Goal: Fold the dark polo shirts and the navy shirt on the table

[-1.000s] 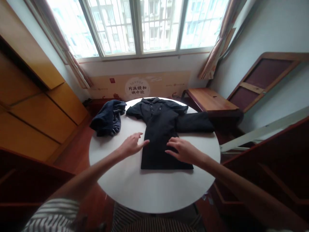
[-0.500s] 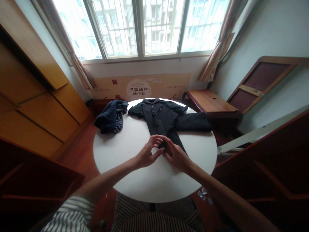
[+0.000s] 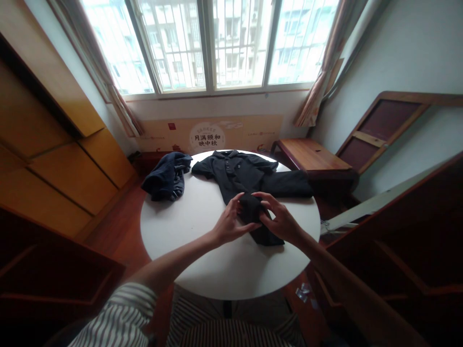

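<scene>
My left hand (image 3: 230, 219) and my right hand (image 3: 280, 217) curve around a rounded black cloth bundle (image 3: 250, 208), one at each side, with thumbs and fingertips on it. Whether this bundle is a separate piece or part of the clothing beneath cannot be made out. Behind it a black polo shirt (image 3: 231, 168) lies face up, its collar toward the window. Below the bundle, a dark strip of cloth (image 3: 267, 237) rests on the table. A smooth black folded garment or sleeve (image 3: 291, 183) extends to the right of the shirt.
The round white table (image 3: 181, 226) carries a crumpled dark blue garment (image 3: 166, 177) at its left edge. A low wooden table (image 3: 311, 154) stands behind on the right. Yellow-brown cabinets (image 3: 68, 178) line the left, and small clear pieces (image 3: 304, 292) lie on the floor at lower right.
My hands have moved apart and slightly right. More of the black bundle shows between them, and the dark cloth under it now reaches nearer to me. The view has shifted slightly.
</scene>
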The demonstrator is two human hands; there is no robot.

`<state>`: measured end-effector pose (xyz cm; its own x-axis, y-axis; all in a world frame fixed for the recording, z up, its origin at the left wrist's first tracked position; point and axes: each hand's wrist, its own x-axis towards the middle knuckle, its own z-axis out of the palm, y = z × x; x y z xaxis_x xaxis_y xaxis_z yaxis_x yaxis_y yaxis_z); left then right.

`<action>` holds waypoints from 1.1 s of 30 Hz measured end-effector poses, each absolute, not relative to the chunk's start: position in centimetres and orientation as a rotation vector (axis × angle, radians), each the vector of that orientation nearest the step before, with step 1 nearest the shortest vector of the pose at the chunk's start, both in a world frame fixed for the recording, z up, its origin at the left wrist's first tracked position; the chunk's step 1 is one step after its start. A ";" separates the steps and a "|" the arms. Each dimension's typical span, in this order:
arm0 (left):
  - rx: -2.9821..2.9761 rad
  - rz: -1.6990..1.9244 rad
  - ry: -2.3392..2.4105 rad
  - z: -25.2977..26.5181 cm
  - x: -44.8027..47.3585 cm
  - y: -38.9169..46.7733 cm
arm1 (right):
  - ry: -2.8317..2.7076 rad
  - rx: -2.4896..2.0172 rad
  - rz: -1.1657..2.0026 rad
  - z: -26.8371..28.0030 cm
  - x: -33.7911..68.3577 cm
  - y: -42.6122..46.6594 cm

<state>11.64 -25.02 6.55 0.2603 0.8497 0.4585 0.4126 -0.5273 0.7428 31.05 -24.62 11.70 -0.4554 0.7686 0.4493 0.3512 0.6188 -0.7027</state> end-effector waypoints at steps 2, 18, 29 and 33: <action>2.082 1.194 1.153 7.4 11.7 -25.2 | -2.164 -0.857 0.526 12.1 31.3 -24.9; 2.296 1.428 1.320 12.5 8.9 -26.4 | -1.737 -0.989 0.379 14.2 31.1 -23.6; 2.567 0.540 1.569 11.5 0.6 -28.6 | -2.521 -0.838 0.133 13.0 36.6 -23.7; 2.574 0.655 1.645 10.8 -1.4 -29.4 | -2.635 -0.906 -0.110 11.9 38.5 -23.6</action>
